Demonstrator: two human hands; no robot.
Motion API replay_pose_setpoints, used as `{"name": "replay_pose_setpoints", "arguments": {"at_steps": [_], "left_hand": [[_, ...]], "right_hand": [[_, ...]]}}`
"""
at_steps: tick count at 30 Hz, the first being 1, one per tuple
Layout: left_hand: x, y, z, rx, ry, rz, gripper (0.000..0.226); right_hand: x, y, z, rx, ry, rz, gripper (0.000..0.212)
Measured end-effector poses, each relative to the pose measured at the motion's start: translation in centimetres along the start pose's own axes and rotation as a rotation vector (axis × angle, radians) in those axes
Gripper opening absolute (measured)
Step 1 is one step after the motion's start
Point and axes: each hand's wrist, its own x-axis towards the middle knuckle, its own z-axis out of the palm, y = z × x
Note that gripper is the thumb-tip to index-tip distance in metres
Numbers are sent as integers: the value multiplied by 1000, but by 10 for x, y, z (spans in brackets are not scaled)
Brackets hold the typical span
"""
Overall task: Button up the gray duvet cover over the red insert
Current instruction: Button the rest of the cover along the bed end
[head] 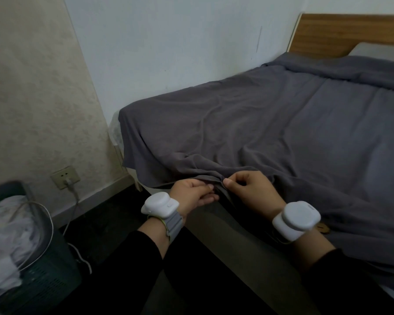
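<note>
From the head camera, the gray duvet cover [248, 123] lies spread over the bed, soft and rumpled, with long shallow creases running across it and a tighter bunch of folds gathered at the near hem. Both hands are right there at that hem: the left hand [195, 193] has its fingers curled around the fabric edge from below, and the right hand [248, 189] pinches the same edge between thumb and forefinger, the two hands nearly touching. No red shows anywhere; the cover is gray all the way across. Each wrist carries a white puck-shaped device, the left wrist device [159, 205] on a gray strap, the right wrist device [296, 220] just above a black sleeve. The cover's far left corner drapes over the foot of the bed and hangs down beside the wall, and its near edge hangs over the bed's side by the person's knees. A wooden headboard [350, 35] closes off the far right. To the left, the dark floor is open between the bed and a dark green laundry basket [46, 276] holding white cloth, with a wall socket [65, 177] and its cable behind it.
</note>
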Motion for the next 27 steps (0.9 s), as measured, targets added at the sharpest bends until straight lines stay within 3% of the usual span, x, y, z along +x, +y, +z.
{"name": "replay_pose_setpoints", "arguments": {"at_steps": [8,15,18,20,27], "left_hand": [[-1,-1,-1,123,-19,-12,20],[-1,6,3,-233,0,-169,34],[-2,2,4,-78,10,-82,19],[-2,-1,4,-32,36,-46,23],[1,1,0,-128,68,-23,16]], "right_hand": [[0,-4,-4,84,79,44,26],[1,-1,-6,160,93,70,28],[1,0,-5,155,90,58,30],[2,0,-5,134,92,46,30],[-5,-5,-11,196,42,-27,26]]}}
